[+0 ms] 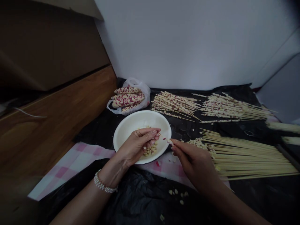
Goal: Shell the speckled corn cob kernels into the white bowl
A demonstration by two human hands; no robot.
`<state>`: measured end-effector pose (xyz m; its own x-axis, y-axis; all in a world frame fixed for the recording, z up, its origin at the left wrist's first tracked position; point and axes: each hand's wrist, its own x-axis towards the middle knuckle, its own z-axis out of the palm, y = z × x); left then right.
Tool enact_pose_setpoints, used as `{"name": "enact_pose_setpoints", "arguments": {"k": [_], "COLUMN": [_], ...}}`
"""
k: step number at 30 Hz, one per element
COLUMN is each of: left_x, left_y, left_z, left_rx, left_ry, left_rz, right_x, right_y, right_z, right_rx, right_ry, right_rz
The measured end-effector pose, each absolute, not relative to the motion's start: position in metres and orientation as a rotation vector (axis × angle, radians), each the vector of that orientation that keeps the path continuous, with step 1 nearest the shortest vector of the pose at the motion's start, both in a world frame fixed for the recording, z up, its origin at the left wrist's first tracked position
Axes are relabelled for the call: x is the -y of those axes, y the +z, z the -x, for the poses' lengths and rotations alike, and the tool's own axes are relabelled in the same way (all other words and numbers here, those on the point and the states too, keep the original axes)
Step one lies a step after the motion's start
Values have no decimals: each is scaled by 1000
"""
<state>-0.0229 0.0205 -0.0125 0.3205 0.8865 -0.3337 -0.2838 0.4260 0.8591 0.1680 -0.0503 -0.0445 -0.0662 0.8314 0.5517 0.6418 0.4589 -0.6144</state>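
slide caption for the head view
Corn kernels on a stick between left hand and right hand, with a white bowl, corncobs and loaded skewers nearby.

Left hand (140, 142) and right hand (196, 156), near but apart, both pinch; left forearm (85, 197) and right forearm (231, 201) slant inward.

Bowl (143, 118) open above far half — bare skewers (248, 156) crowd right; wall (187, 47) blocks beyond
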Motion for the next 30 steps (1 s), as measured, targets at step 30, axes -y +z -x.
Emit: {"name": "enact_pose_setpoints", "arguments": {"k": [30], "left_x": [-23], "left_y": [-5], "left_z": [34], "left_rx": [-645], "left_ry": [897], "left_rz": [-486], "right_x": [51], "right_y": [-47], "right_z": [-166], "right_rx": [1717], "right_ry": [388], "right_rz": [1305]}}
